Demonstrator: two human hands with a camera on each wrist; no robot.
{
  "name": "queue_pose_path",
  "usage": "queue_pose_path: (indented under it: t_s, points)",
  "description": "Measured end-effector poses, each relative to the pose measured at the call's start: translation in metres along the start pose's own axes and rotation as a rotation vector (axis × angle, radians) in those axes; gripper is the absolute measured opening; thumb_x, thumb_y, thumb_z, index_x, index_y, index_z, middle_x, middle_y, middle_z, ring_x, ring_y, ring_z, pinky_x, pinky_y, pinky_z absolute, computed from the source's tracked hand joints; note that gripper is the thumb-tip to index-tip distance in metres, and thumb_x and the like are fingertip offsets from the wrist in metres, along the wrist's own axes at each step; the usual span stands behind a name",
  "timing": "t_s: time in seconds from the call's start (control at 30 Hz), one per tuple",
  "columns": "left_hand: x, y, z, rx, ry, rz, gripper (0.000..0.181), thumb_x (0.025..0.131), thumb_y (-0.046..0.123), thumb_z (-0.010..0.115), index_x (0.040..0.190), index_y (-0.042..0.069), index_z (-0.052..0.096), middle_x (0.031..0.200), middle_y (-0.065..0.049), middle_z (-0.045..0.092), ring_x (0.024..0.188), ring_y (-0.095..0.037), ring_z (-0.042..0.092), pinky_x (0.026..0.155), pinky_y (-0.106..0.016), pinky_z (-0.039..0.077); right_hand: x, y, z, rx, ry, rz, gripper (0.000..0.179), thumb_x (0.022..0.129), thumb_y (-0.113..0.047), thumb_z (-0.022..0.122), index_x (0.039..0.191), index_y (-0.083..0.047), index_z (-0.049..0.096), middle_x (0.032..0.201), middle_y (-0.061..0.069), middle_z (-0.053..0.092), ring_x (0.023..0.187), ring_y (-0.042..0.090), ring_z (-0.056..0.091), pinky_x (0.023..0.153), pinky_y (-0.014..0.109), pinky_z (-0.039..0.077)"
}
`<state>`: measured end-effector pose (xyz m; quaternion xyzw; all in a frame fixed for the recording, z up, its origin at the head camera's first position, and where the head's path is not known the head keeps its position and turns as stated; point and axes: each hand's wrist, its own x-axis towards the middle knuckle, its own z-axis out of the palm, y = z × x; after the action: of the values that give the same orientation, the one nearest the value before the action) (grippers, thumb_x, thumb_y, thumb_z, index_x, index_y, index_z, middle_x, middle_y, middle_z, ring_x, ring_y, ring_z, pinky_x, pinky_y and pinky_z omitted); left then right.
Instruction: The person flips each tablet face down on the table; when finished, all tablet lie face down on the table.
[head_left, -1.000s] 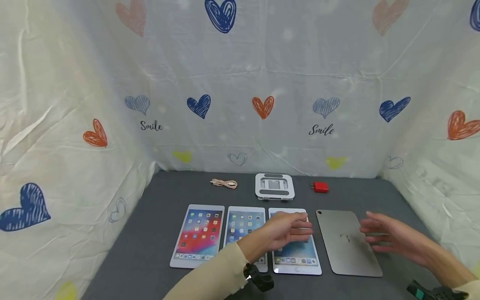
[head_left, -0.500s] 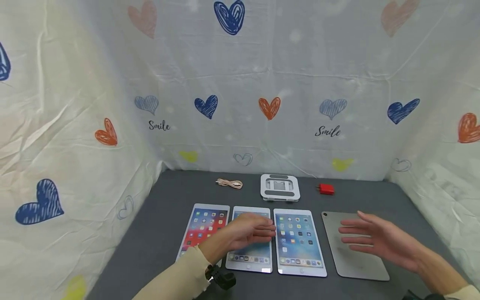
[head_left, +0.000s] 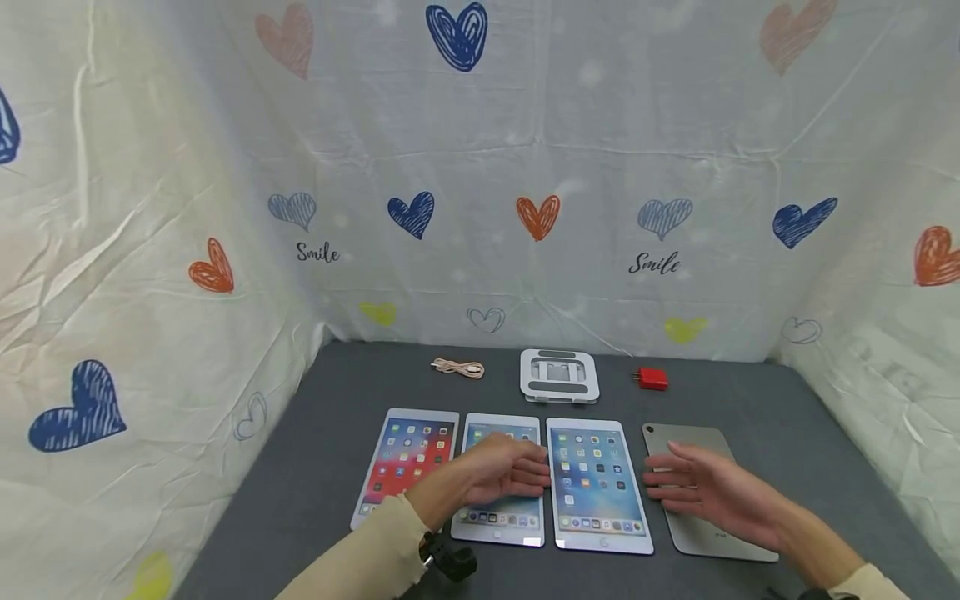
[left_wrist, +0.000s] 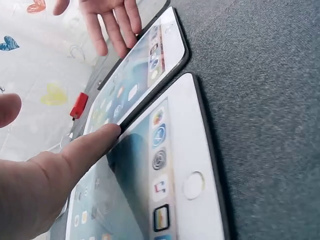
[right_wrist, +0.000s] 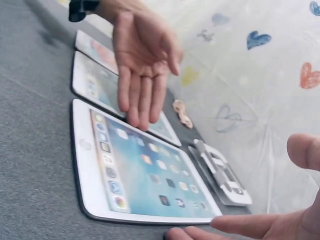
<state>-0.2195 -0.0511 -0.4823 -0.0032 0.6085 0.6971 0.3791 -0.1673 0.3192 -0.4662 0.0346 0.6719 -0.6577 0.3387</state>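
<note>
Four tablets are lined up in a row, so several lie side by side in the head view. My left hand [head_left: 506, 471] hovers over the second tablet [head_left: 498, 533], which has a white frame and a lit screen, its straight fingers pointing at the narrow gap before the third tablet [head_left: 596, 483]. The third is white too, with a blue home screen. My right hand [head_left: 712, 492] extends over the left side of the silver tablet [head_left: 693, 437], which lies back up. Both palms face inward around the third tablet. Neither hand holds anything; contact with the tablets cannot be told.
At the far left of the row lies a white tablet [head_left: 408, 454] with a red and blue screen. Behind the row are a coiled cable [head_left: 458, 367], a white folded stand [head_left: 558, 375] and a red plug adapter [head_left: 652, 379]. Heart-printed cloth walls [head_left: 465, 142] enclose the grey table.
My left hand has moved left, from above the third tablet to the second. The right hand has come left across the silver tablet. Tablets stay put; the head view shifted slightly.
</note>
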Motion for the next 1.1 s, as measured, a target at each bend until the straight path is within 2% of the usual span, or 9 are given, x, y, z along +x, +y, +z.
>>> queue_pose_path:
  t_s: [0.23, 0.43, 0.63, 0.87, 1.03, 1.1]
  points:
    - [0.004, 0.001, 0.004, 0.016, -0.017, 0.007, 0.05, 0.106, 0.023, 0.07, 0.137, -0.016, 0.062, 0.129, -0.029, 0.074, 0.123, -0.04, 0.075, 0.106, -0.05, 0.063, 0.005, 0.004, 0.007, 0.016, 0.018, -0.001, 0.092, 0.117, -0.056, 0.037, 0.165, 0.019, 0.016, 0.167, 0.039, 0.039, 0.145, 0.038, 0.06, 0.125, 0.057, 0.046]
    - [0.005, 0.001, 0.008, 0.019, -0.014, 0.007, 0.047, 0.107, 0.023, 0.069, 0.136, -0.014, 0.065, 0.128, -0.027, 0.075, 0.123, -0.039, 0.076, 0.105, -0.05, 0.063, 0.006, 0.001, 0.008, 0.035, 0.065, 0.011, 0.093, 0.117, -0.056, 0.04, 0.164, 0.021, 0.016, 0.163, 0.039, 0.045, 0.14, 0.036, 0.064, 0.123, 0.054, 0.05]
    - [0.006, 0.003, 0.011, 0.032, -0.012, -0.001, 0.046, 0.106, 0.022, 0.07, 0.136, -0.013, 0.065, 0.128, -0.026, 0.075, 0.124, -0.038, 0.075, 0.106, -0.049, 0.063, 0.007, -0.002, 0.009, 0.046, 0.104, 0.029, 0.095, 0.115, -0.058, 0.041, 0.164, 0.02, 0.017, 0.165, 0.04, 0.041, 0.143, 0.041, 0.061, 0.123, 0.057, 0.049]
    - [0.011, 0.001, 0.017, 0.027, -0.033, -0.002, 0.047, 0.105, 0.018, 0.068, 0.137, -0.016, 0.063, 0.129, -0.027, 0.075, 0.127, -0.04, 0.074, 0.109, -0.05, 0.062, 0.0, 0.001, -0.002, 0.095, 0.058, 0.01, 0.092, 0.117, -0.054, 0.039, 0.166, 0.019, 0.012, 0.167, 0.037, 0.04, 0.141, 0.034, 0.06, 0.121, 0.051, 0.05]
    - [0.018, -0.002, 0.026, 0.024, -0.056, 0.007, 0.045, 0.104, 0.016, 0.067, 0.137, -0.016, 0.063, 0.131, -0.028, 0.074, 0.128, -0.041, 0.073, 0.11, -0.051, 0.061, -0.003, 0.002, -0.009, 0.14, 0.044, 0.015, 0.093, 0.117, -0.055, 0.037, 0.167, 0.017, 0.007, 0.174, 0.038, 0.024, 0.142, 0.032, 0.057, 0.118, 0.049, 0.052]
    - [0.02, -0.005, 0.031, 0.023, -0.062, 0.012, 0.043, 0.105, 0.015, 0.065, 0.136, -0.015, 0.064, 0.132, -0.028, 0.073, 0.129, -0.042, 0.072, 0.111, -0.052, 0.06, -0.005, 0.003, -0.01, 0.165, 0.043, 0.012, 0.093, 0.117, -0.055, 0.037, 0.168, 0.015, 0.003, 0.173, 0.037, 0.026, 0.139, 0.03, 0.059, 0.116, 0.048, 0.054]
